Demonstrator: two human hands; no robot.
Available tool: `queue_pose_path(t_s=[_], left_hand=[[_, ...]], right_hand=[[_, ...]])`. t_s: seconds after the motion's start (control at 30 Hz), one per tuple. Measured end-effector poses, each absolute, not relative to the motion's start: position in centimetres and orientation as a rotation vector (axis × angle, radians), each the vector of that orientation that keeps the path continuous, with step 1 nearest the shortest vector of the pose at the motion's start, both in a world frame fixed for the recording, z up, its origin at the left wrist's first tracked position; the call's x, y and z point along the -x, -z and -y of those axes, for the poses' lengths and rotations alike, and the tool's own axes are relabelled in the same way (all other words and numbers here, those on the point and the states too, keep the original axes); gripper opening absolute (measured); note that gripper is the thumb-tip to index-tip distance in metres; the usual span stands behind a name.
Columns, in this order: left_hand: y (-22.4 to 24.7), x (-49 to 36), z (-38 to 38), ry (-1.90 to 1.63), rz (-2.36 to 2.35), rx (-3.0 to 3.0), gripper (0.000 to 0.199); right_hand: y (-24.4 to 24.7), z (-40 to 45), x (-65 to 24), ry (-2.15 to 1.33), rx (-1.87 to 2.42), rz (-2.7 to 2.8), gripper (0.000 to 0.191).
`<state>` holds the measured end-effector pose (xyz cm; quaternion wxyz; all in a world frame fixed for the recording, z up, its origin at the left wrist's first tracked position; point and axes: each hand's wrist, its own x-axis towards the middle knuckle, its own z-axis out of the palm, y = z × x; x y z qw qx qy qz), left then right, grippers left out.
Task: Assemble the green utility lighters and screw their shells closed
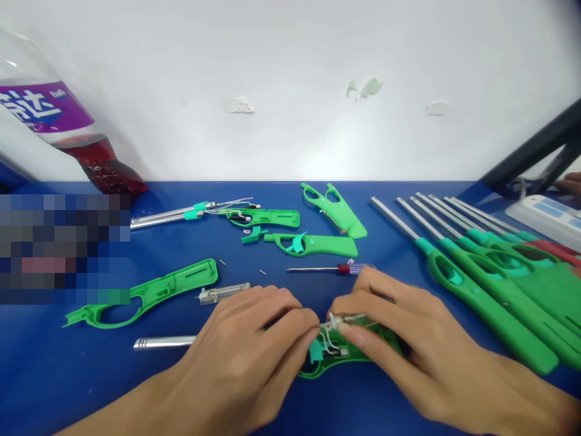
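Observation:
My left hand (254, 345) is closed over the front of a gas lighter that lies opened up. The lighter's metal tube (166, 343) sticks out to the left beneath that hand. My right hand (408, 339) pinches the white end of a transparent fuel tank (356, 319) above the green half shell (324, 364). White wires (329, 342) and a teal trigger (315, 350) show between the hands. The left fingertips are partly hidden. Just beyond the left hand lies another transparent fuel tank (224, 293), and a screwdriver (342, 269) rests behind the right hand.
A green half shell (181, 280) and small screws (262, 272) lie left. Farther back are green shells (336, 245) and wired metal tubes (167, 217). Several assembled lighters (481, 297) line the right. A drink bottle (97, 151) stands back left; a white power strip (544, 215) sits back right.

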<state>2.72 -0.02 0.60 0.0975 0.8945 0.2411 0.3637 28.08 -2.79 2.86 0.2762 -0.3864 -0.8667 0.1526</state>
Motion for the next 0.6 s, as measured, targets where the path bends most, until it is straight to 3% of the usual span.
queue_pose_path(t_s=[0.6], left_hand=[[-0.5,-2.48,-0.02,-1.046,-0.739,-2.665,0.02]], right_hand=[[-2.09,2.87,-28.13,-0.332,1.049,2.385,0.025]])
